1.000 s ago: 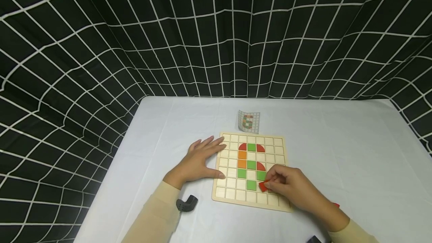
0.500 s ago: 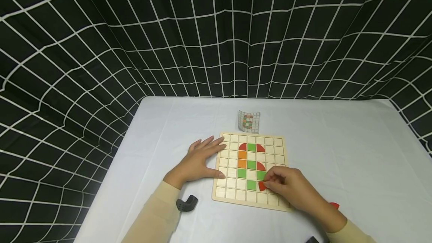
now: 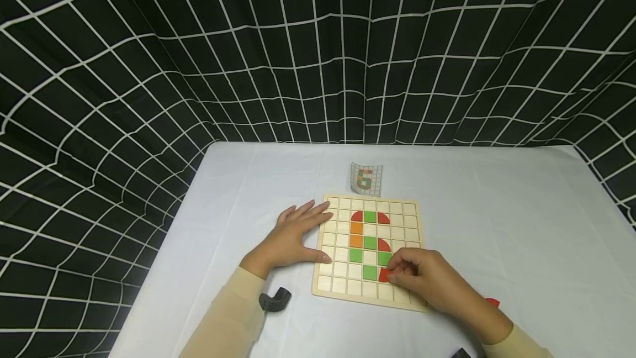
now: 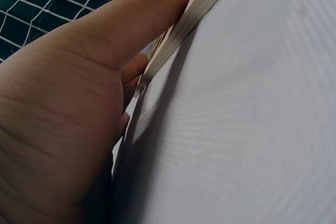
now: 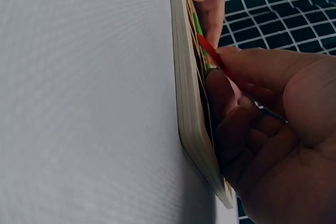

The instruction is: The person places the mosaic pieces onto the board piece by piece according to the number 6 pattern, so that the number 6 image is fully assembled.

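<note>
A square wooden grid board (image 3: pixel 355 287) lies on the white table, with green, orange and red tiles set in some of its cells. My right hand (image 3: pixel 422 275) pinches a red tile (image 3: pixel 385 275) between thumb and fingers, beside a green tile (image 3: pixel 370 273) in a lower row. In the right wrist view the red tile (image 5: pixel 211 53) stands tilted, one edge down at the board. My left hand (image 3: pixel 290 239) lies with spread fingers along the board's left edge, thumb and fingertips on the rim. The left wrist view shows its thumb (image 4: pixel 142 17) on the wooden edge.
A small curled card (image 3: pixel 366 179) printed with a coloured grid figure lies behind the board. A black curved object (image 3: pixel 275 299) sits near my left forearm. Part of a red piece (image 3: pixel 493 303) shows beyond my right wrist. A black curtain with white grid lines hangs behind the table.
The red tile in my right hand has turned to line up more squarely with the cell right of the green tile. My left hand has stayed in place.
</note>
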The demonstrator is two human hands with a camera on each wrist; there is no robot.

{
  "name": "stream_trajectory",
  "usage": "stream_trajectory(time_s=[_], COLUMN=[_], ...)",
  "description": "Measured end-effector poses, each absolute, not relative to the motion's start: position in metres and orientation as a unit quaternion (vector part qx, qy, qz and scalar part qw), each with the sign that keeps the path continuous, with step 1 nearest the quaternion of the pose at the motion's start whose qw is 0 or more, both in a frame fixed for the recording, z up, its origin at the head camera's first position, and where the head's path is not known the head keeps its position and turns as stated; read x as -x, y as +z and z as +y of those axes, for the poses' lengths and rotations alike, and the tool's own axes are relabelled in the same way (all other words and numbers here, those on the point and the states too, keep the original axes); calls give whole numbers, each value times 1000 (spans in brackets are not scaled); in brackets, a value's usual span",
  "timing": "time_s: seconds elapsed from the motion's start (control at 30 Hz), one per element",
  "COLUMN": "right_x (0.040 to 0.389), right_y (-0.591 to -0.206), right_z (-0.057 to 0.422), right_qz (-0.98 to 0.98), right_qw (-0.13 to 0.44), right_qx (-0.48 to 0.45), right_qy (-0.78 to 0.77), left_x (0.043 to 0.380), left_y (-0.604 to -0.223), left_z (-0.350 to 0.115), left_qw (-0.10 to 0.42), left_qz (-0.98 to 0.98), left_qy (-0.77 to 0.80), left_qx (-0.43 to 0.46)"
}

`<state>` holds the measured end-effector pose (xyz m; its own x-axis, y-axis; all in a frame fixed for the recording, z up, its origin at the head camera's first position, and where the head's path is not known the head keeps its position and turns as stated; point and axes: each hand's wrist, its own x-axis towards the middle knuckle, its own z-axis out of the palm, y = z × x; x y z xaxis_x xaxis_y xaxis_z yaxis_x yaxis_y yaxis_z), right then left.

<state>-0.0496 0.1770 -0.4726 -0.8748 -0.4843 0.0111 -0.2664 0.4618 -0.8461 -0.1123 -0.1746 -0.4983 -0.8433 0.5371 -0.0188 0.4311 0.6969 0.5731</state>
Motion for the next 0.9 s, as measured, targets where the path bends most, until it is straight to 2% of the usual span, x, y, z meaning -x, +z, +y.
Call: stream_trajectory(time_s=[0.43, 0.9], right_x=[50, 49], right_y=[-474, -472], right_z=[178, 175], right_qz=[855, 844], right_qw=[75, 64], right_qx=[259, 266], right_qy=[-444, -462], left_x=[112, 112], left_y=[-497, -498], left_z=[-175, -174], left_qw=[92, 95], left_qz=[915, 917], left_qy=[287, 284], left_qx=[-266, -262])
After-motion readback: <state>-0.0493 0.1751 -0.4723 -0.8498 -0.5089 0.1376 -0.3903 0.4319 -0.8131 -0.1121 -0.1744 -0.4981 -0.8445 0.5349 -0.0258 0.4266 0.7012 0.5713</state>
